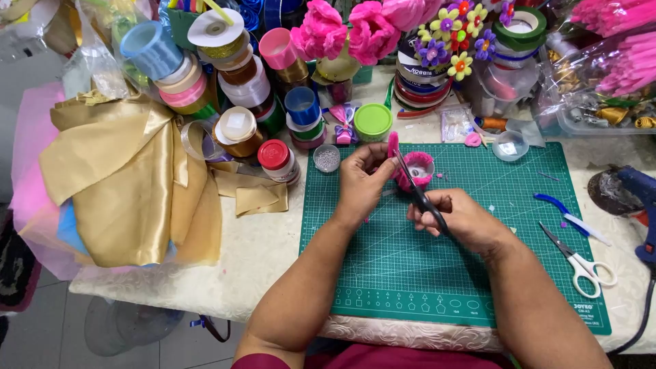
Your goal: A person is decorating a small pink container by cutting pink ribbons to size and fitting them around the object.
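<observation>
Both hands work over the upper middle of a green cutting mat (pixel 478 273). The left hand (pixel 362 181) pinches a fuzzy pink ring (pixel 418 166), held just above the mat, with one pink stem (pixel 393 145) standing up from it. The right hand (pixel 461 219) is clenched around black scissors (pixel 418 191); the blades run up and left to the ring and touch its near edge. Whether the blades are apart cannot be told.

On the right part of the mat lie white-handled scissors (pixel 581 258) and a blue tool (pixel 567 213), well apart from the hands. A blue glue gun (pixel 646 205) rests off the mat at the table's right edge.

Behind the mat: a green-lidded jar (pixel 373 121), a small tub of silver beads (pixel 327 158), a red-capped jar (pixel 277 159), stacked ribbon spools (pixel 205 68) and pink flowers (pixel 355 31). Gold satin cloth (pixel 130 184) lies heaped at the left.
</observation>
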